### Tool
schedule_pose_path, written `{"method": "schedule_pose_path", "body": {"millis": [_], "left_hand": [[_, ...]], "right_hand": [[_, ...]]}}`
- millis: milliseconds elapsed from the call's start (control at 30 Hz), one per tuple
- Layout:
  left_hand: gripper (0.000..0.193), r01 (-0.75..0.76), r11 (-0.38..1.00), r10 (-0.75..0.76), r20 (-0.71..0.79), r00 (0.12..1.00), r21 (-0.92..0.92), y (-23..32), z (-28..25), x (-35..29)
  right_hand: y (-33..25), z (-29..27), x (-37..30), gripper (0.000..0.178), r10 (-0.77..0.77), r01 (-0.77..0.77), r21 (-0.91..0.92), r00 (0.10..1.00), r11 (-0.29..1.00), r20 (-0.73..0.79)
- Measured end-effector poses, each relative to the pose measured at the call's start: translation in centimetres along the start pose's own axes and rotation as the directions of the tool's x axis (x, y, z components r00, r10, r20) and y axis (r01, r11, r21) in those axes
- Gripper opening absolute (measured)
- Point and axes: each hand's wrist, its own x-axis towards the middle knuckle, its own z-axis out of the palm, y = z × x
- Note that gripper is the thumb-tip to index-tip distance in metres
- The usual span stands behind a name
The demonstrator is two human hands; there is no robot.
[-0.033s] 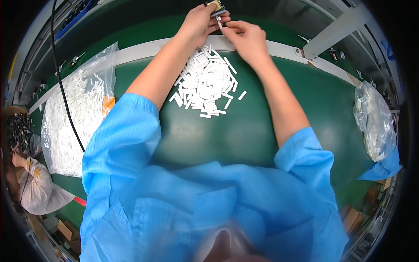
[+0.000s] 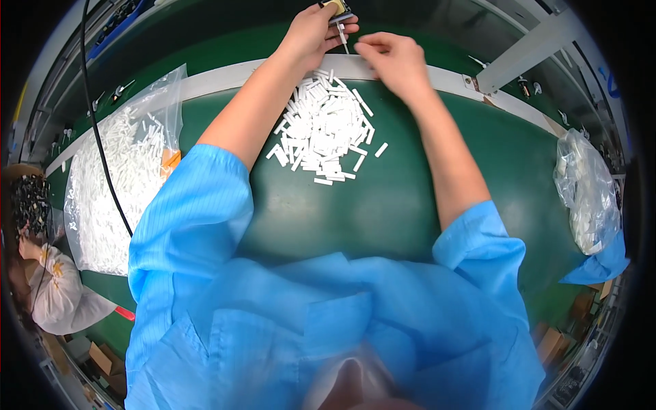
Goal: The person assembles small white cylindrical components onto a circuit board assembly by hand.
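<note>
Two hands work above a pile of little white pieces.

Nothing has moved since the earlier picture. The left hand (image 2: pixel 316 31) has its fingers pinching a small part (image 2: pixel 337 9), and the right hand (image 2: pixel 395 60) has its fingers pressed together by a thin white stick (image 2: pixel 342 35). The white pile (image 2: pixel 322 130) lies on the green table (image 2: pixel 383 205). Two clear bags: one big at the left (image 2: pixel 116 171), one at the right (image 2: pixel 584 191).

Pile of small tubes (image 2: pixel 324 133) center on table (image 2: pixel 383 205); full bag (image 2: pixel 116 184) left, smaller bag (image 2: pixel 584 195) right.
</note>
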Motion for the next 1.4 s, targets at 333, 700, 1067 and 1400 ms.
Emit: {"method": "schedule_pose_path", "body": {"millis": [333, 700, 1067, 1400], "left_hand": [[0.023, -0.459, -0.077, 0.331, 0.457, 0.826, 0.885, 1.8, -2.1, -0.8], [0.026, -0.087, -0.218, 0.600, 0.204, 0.773, 0.972, 10.1, -7.8, 0.5], [0.062, 0.792, -0.416, 0.522, -0.597, 0.610, 0.446, 20.2, -31.2, -6.4], [0.076, 0.864, -0.171, 0.523, -0.700, 0.488, 0.474, 18.5, -32.0, -3.0]], "right_hand": [[-8.4, -3.5, -1.2, 0.014, 0.321, 0.050, -0.473, 0.671, 0.879, 0.669], [-9.5, -4.0, -1.1, 0.014, 0.332, -0.037, -0.436, 0.707, 0.899, 0.625], [-0.5, 0.0, -0.1, 0.023, 0.302, -0.344, 0.452, 0.939, 0.823, 0.165], [-1.2, 1.5, -0.9, 0.021, 0.163, -0.215, 0.289, 0.968, 0.933, 0.193]]}}
